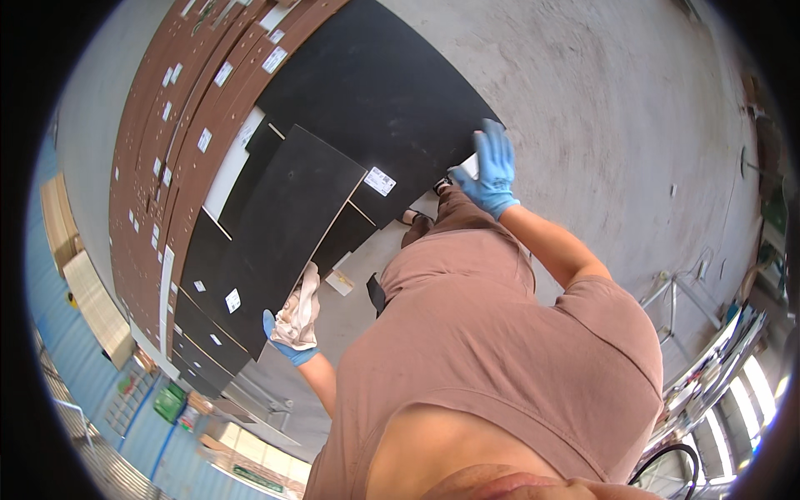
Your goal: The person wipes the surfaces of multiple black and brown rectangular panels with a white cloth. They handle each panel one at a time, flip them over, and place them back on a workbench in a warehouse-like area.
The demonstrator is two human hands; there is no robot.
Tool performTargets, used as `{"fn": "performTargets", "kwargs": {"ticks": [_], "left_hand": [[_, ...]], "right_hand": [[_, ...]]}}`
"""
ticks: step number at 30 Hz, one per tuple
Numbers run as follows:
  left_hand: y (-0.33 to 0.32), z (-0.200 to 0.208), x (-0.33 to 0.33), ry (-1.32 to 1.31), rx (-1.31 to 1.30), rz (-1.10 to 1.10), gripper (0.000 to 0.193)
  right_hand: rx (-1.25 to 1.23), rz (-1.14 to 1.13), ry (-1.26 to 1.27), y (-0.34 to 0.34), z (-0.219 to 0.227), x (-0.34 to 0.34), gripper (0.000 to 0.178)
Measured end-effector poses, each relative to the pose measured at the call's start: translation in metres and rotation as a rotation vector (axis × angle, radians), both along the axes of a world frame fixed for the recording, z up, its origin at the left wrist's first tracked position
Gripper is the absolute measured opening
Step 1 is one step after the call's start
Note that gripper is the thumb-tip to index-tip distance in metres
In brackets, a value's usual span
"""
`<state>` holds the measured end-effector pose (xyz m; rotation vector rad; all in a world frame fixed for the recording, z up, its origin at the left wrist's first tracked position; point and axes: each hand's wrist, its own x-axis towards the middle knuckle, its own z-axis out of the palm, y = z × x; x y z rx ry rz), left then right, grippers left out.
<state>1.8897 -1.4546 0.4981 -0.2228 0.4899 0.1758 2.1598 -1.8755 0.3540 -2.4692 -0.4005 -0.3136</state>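
R hand (493, 171) on black panel (375, 92) edge.

Single head view, worn high and tipped steeply down over the torso. Fisheye, so a dark round rim closes the frame and straight edges bow outward. Nearest the lens, at the bottom edge, the chest and brown shirt (500, 350), filling the lower middle. Beyond that, farther off, the concrete floor (617, 108) across the right and top. Stacked black panels (367, 92) and brown boards (167, 150) stretching away to the upper left. Left hand (293, 329) low and near at the panel edge, right hand (492, 171) farther out at centre. No second view to compare.
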Motion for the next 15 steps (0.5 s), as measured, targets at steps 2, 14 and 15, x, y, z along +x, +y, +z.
{"fn": "performTargets", "kwargs": {"ticks": [2,14,15], "left_hand": [[-0.002,0.001,-0.003,0.126,0.537,-0.188,0.069],[-0.011,0.017,-0.004,0.109,0.624,-0.366,0.074],[-0.008,0.016,-0.008,0.092,0.596,-0.37,0.073]], "right_hand": [[0.098,-0.302,0.189,-0.016,-0.007,-0.018,0.081],[0.725,-0.55,0.834,-0.015,0.018,-0.009,0.045],[0.721,-0.558,0.835,-0.016,0.016,-0.013,0.045]]}}
